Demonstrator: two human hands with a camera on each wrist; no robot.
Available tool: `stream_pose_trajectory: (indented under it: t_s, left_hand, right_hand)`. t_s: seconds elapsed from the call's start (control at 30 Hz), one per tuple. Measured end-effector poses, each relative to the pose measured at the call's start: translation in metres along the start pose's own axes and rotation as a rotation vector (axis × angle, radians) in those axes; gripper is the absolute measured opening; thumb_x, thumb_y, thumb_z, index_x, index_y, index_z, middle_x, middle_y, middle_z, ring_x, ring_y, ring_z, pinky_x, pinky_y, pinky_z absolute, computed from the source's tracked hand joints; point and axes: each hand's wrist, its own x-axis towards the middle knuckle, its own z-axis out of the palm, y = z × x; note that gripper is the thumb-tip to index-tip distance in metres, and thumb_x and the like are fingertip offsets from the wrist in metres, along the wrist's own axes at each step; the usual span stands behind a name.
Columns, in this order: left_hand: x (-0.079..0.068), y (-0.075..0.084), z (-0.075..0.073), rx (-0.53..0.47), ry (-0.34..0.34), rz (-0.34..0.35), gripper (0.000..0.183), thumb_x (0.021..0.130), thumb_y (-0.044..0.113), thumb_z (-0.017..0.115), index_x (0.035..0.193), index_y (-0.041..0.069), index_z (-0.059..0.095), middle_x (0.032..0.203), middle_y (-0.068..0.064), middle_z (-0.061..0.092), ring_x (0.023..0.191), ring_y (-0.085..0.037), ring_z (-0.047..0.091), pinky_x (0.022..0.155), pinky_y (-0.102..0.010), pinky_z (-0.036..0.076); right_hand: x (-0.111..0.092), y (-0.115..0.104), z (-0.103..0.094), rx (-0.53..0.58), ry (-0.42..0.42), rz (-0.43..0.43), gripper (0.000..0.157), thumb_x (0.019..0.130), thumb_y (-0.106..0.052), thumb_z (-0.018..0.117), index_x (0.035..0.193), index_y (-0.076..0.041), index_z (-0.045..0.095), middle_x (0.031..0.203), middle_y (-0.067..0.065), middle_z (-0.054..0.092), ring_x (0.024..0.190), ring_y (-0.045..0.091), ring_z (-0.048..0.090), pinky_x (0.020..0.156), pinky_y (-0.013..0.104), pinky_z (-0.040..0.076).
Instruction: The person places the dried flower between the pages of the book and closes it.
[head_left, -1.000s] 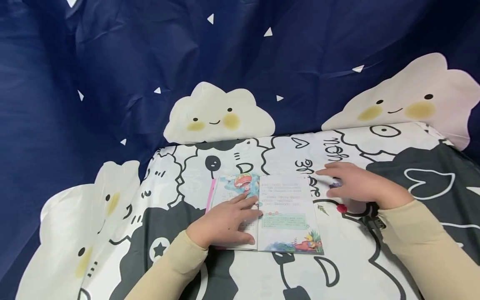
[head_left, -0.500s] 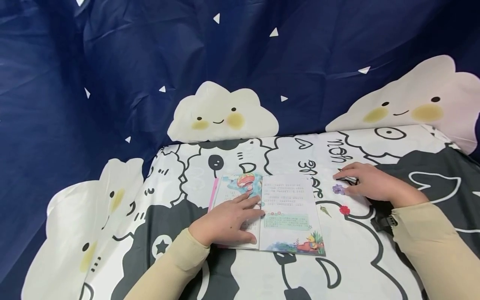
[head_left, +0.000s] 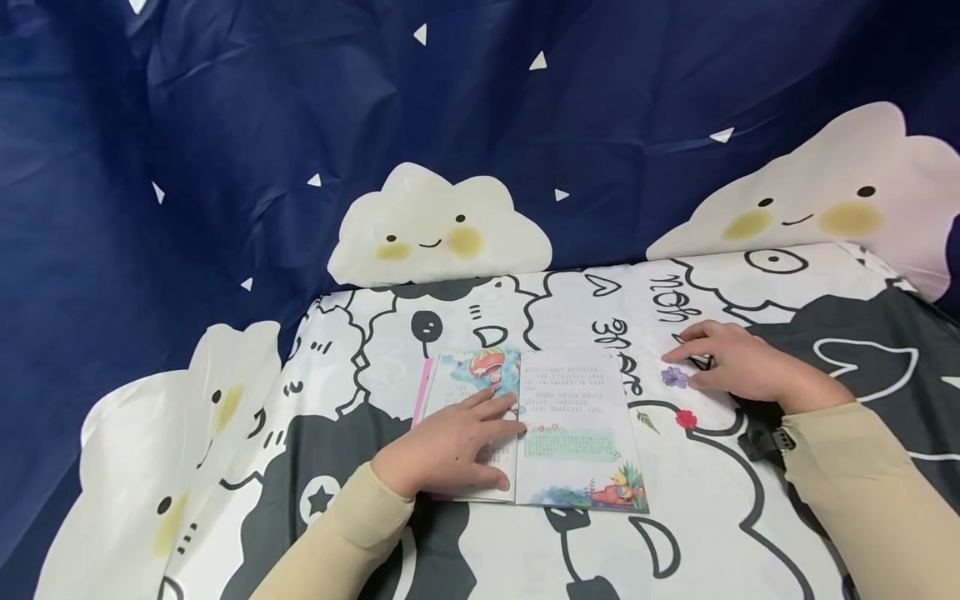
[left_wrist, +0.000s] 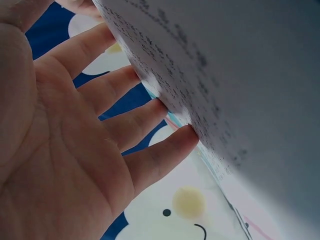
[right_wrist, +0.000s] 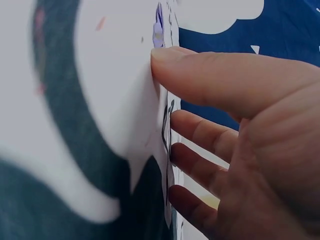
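An open book [head_left: 576, 393] with coloured drawings and printed text lies on the cloth. My left hand [head_left: 450, 446] rests on its left page, fingers spread; in the left wrist view the fingertips [left_wrist: 187, 134] touch the page. To the right of the book lie a purple flower [head_left: 673, 377], a red flower [head_left: 686, 418] and a small green leaf sprig [head_left: 647, 422] beside the page edge. My right hand [head_left: 742, 367] is at the purple flower's right side, fingers loosely bent and apart. In the right wrist view its thumb is right at the purple flower's [right_wrist: 158, 31] edge.
The surface is covered by a black-and-white patterned cloth [head_left: 720, 492]. Behind it hangs a dark blue curtain [head_left: 247, 100] with white triangles and cloud faces, one cloud [head_left: 438, 225] just past the far edge.
My right hand has shifted to the right, away from the book, and the purple flower that it mostly covered is now in plain sight. The left hand stays on the page.
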Motion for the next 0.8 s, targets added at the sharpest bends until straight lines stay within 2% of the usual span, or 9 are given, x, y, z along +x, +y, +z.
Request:
stream_pose_trajectory:
  t_s: [0.13, 0.3, 0.53, 0.8]
  left_hand:
    - [0.0011, -0.0013, 0.0007, 0.002, 0.013, 0.008, 0.071, 0.088, 0.058, 0.071, 0.149, 0.027, 0.053, 0.164, -0.002, 0.029, 0.151, -0.033, 0.023, 0.116, -0.043, 0.032]
    - [0.0025, 0.0, 0.0017, -0.016, -0.005, 0.013, 0.071, 0.088, 0.06, 0.069, 0.15, 0.027, 0.052, 0.165, -0.002, 0.029, 0.151, -0.033, 0.022, 0.116, -0.044, 0.032]
    - [0.0038, -0.0003, 0.003, -0.001, -0.001, 0.015, 0.07, 0.089, 0.06, 0.068, 0.15, 0.028, 0.052, 0.165, -0.001, 0.029, 0.151, -0.033, 0.023, 0.117, -0.043, 0.031]
    - [0.0004, -0.0035, 0.0013, -0.005, 0.007, 0.021, 0.068, 0.09, 0.058, 0.069, 0.149, 0.027, 0.053, 0.164, -0.003, 0.029, 0.151, -0.034, 0.023, 0.116, -0.044, 0.032]
  right_hand:
    - [-0.0013, -0.0002, -0.0021, 0.008, 0.01, -0.01, 0.034, 0.086, -0.013, 0.078, 0.119, -0.018, 0.077, 0.138, 0.023, 0.051, 0.124, 0.051, 0.043, 0.095, 0.065, 0.035]
    - [-0.0055, 0.0013, -0.0002, 0.035, 0.01, 0.007, 0.028, 0.086, -0.017, 0.079, 0.114, -0.02, 0.078, 0.138, 0.023, 0.051, 0.123, 0.051, 0.042, 0.094, 0.065, 0.034]
    - [-0.006, 0.0044, 0.0055, 0.05, 0.066, 0.011, 0.014, 0.086, -0.02, 0.081, 0.096, -0.028, 0.077, 0.135, 0.022, 0.055, 0.123, 0.051, 0.044, 0.095, 0.063, 0.033]
    - [0.0028, 0.0026, 0.0056, 0.07, 0.078, -0.001, 0.021, 0.086, -0.015, 0.079, 0.08, -0.033, 0.069, 0.131, 0.023, 0.057, 0.121, 0.05, 0.046, 0.095, 0.06, 0.035]
